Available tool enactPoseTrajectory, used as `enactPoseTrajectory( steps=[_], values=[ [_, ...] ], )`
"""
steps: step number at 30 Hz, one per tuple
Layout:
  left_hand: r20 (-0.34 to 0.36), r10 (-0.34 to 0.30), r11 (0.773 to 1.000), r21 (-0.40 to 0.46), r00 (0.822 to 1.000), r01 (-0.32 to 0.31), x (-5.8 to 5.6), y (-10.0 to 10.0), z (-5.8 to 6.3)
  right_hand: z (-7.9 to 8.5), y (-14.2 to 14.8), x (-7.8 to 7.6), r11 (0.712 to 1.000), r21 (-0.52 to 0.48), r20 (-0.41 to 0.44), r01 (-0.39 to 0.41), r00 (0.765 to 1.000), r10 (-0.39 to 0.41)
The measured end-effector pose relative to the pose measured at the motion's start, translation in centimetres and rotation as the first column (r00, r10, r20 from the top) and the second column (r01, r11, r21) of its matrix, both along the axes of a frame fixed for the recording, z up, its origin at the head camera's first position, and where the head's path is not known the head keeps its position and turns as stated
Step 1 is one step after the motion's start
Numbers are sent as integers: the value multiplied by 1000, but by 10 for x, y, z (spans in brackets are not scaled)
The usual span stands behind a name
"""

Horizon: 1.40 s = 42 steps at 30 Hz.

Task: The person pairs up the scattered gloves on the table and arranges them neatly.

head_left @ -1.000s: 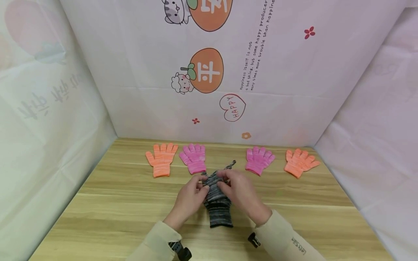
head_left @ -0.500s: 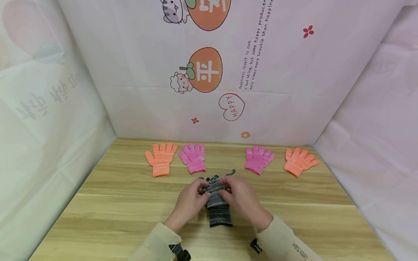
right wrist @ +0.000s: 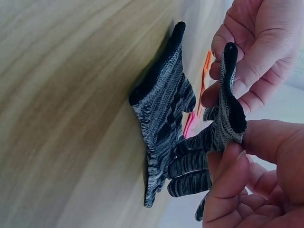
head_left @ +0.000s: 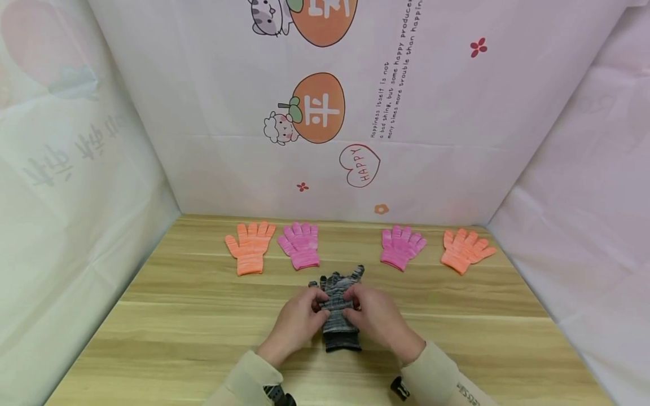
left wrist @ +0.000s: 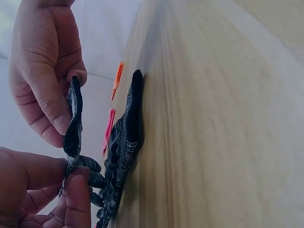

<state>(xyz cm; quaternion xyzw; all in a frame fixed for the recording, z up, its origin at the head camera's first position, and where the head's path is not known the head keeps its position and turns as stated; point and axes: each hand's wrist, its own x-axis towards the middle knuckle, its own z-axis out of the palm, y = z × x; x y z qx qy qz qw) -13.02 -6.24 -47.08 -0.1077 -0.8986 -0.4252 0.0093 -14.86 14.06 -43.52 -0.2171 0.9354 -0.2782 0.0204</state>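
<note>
Two black-and-grey marled knit gloves are between my hands, one above the other. The upper glove [right wrist: 225,126] is raised off the table, its dark cuff edge toward me and its fingers hanging down at the far side. My left hand [head_left: 297,320] pinches one side of this cuff between thumb and fingers; my right hand [head_left: 380,320] pinches the opposite side. Flat on the wood beneath lies the lower glove [right wrist: 161,114], which neither hand visibly grips. In the head view the upper glove hides most of it, leaving its dark cuff [head_left: 342,341] showing.
Along the back of the wooden table [head_left: 178,316] lie an orange glove [head_left: 251,248] and a pink glove [head_left: 299,246] at left, with another pink glove [head_left: 402,248] and orange glove [head_left: 464,251] at right. A printed white cloth wall [head_left: 228,169] stands behind them.
Both hands have drawn the upper glove toward me, so it covers more of the lower glove's cuff. The lower glove's cuff has stayed put, as have the orange and pink gloves.
</note>
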Motion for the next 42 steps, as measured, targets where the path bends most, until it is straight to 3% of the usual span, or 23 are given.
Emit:
enactPoseTrajectory(
  steps=[12,42],
  values=[
    [34,-56,997,-45,998,57,3,2,-5,-8,0,-2,999,53,85,-10,996,5],
    [5,-72,992,-106,997,72,6,7,-9,-21,-3,-8,985,169,81,24,996,-38]
  ],
)
